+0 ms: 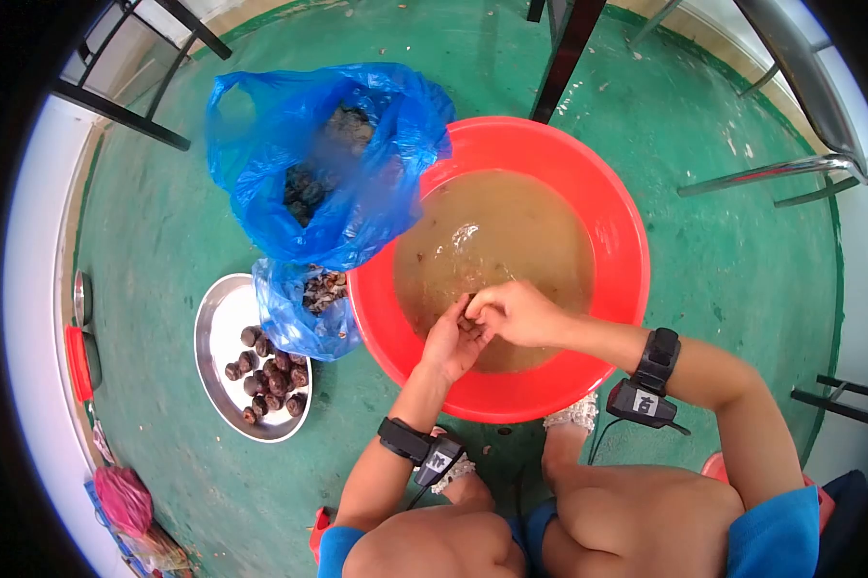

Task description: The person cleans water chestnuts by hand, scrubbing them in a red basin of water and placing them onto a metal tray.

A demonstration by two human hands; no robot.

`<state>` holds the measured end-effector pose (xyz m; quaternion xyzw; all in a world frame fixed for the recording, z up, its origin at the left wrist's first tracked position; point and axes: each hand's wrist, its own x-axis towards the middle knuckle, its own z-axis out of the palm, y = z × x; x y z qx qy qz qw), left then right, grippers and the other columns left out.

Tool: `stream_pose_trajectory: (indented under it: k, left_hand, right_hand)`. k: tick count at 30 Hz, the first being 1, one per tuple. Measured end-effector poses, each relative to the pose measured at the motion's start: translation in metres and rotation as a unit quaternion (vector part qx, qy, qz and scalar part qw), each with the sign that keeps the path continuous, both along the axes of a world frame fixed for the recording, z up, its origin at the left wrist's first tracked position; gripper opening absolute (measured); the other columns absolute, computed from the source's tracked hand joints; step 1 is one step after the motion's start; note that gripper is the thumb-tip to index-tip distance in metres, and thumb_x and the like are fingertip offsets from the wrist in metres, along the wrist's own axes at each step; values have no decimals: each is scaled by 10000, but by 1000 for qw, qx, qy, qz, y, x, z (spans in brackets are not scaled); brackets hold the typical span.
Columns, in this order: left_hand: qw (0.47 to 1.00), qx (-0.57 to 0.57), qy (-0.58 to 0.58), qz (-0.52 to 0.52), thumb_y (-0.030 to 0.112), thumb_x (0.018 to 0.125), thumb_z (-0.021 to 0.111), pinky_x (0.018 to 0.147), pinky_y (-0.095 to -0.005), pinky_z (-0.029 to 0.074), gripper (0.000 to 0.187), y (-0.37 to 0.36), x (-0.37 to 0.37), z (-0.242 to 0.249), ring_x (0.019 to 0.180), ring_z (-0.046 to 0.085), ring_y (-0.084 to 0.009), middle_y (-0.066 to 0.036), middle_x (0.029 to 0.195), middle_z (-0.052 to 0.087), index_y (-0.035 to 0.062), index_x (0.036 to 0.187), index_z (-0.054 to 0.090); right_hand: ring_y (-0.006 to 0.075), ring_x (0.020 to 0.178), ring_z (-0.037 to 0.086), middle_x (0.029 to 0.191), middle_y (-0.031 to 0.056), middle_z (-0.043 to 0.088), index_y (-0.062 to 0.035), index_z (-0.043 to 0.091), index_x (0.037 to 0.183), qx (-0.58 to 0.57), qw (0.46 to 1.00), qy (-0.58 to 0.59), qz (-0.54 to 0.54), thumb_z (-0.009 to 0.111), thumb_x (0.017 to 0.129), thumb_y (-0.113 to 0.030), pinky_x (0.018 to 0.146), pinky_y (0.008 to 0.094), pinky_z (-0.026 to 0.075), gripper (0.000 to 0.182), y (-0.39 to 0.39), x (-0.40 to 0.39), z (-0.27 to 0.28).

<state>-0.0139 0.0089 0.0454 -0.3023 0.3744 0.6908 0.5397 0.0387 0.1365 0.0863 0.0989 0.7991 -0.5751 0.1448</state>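
Note:
Above the murky brown water in a large red basin [621,231], my two hands meet close together. My left hand [455,345] is cupped, palm up, around a small dark brown piece that looks like a water chestnut [466,323], mostly covered by fingers. Bent over it from the right, my right hand [518,314] has its thumb and fingers pinched on the same piece. To the left, a steel oval tray [224,313] holds several dark, round water chestnuts [278,376].
A large blue plastic bag [260,207] with dark, muddy lumps leans by the basin's upper left. Below it, a smaller blue bag [304,328] holds brown scraps and overlaps the tray's edge. A chair [790,173] and dark furniture legs [561,67] stand beyond.

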Motion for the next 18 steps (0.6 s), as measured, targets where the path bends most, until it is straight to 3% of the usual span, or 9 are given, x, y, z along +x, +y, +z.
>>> stream_pose_trajectory:
  k: [3, 5, 6, 8, 12, 14, 15, 17, 18]
  left_hand:
    - [999, 32, -10, 6, 271, 815, 468, 602, -277, 439, 232, -6, -3, -10, 688, 492, -168, -61, 794, 520, 40, 828, 490]
    - [998, 63, -16, 7, 264, 815, 471, 597, -274, 446, 228, -11, -4, -19, 675, 492, -170, -62, 796, 521, 37, 827, 488]
    - [998, 57, -21, 15, 250, 811, 478, 603, -278, 451, 217, -12, -5, -23, 676, 498, -175, -71, 801, 525, 34, 834, 483]
    - [998, 51, -26, 22, 236, 808, 485, 608, -282, 457, 208, -12, -5, -24, 676, 504, -180, -79, 807, 529, 31, 841, 479]
    - [999, -6, -5, 46, 213, 805, 490, 620, -284, 458, 196, -6, -1, -16, 697, 529, -197, -111, 845, 542, 31, 874, 467]
    - [998, -13, 10, 54, 208, 807, 489, 628, -283, 459, 200, -4, -1, -12, 708, 536, -202, -119, 864, 544, 29, 891, 463]
    - [998, -10, 14, 56, 223, 822, 468, 624, -276, 456, 206, -3, -1, -10, 713, 539, -199, -119, 883, 543, 33, 902, 465]
    - [998, -6, 19, 58, 238, 836, 447, 619, -269, 452, 215, -3, -1, -7, 717, 542, -197, -119, 903, 542, 38, 914, 467]
    - [999, -4, 26, 26, 256, 855, 403, 574, -260, 443, 233, -4, -1, -5, 694, 536, -184, -111, 889, 539, 45, 927, 469]
  right_hand:
    - [176, 744, 579, 779, 152, 576, 15, 556, 824, 27, 994, -29, -104, 477, 732, -29, 666, 314, 467, 129, 18, 0, -12]
    - [257, 784, 578, 837, 189, 559, -10, 571, 843, 354, 932, -76, -15, 495, 686, -37, 691, 329, 459, 177, 34, 6, -36]
    - [257, 784, 578, 837, 189, 559, -10, 571, 843, 354, 932, -75, -16, 495, 686, -37, 691, 329, 459, 177, 38, 14, -50]
    - [276, 807, 574, 918, 213, 531, -10, 560, 867, 631, 773, -66, 14, 518, 675, -70, 702, 335, 465, 206, 37, 29, -65]
    - [272, 774, 582, 847, 217, 552, -16, 560, 825, 462, 860, -114, 185, 529, 673, -117, 677, 355, 471, 185, 27, 30, -64]
    - [287, 717, 586, 762, 216, 566, -23, 558, 795, 135, 922, -243, 271, 533, 673, -152, 637, 383, 471, 179, 17, 22, -54]
    - [287, 717, 586, 762, 216, 566, -23, 558, 795, 135, 922, -243, 270, 533, 673, -152, 637, 383, 471, 179, 14, 21, -48]
    - [311, 665, 578, 695, 189, 572, -19, 545, 776, 295, 947, -76, 106, 525, 689, -187, 590, 403, 461, 191, 9, 19, -33]
    - [326, 700, 567, 709, 170, 576, -22, 516, 826, 281, 955, -74, 63, 517, 718, -233, 605, 408, 452, 237, 10, 13, -25]
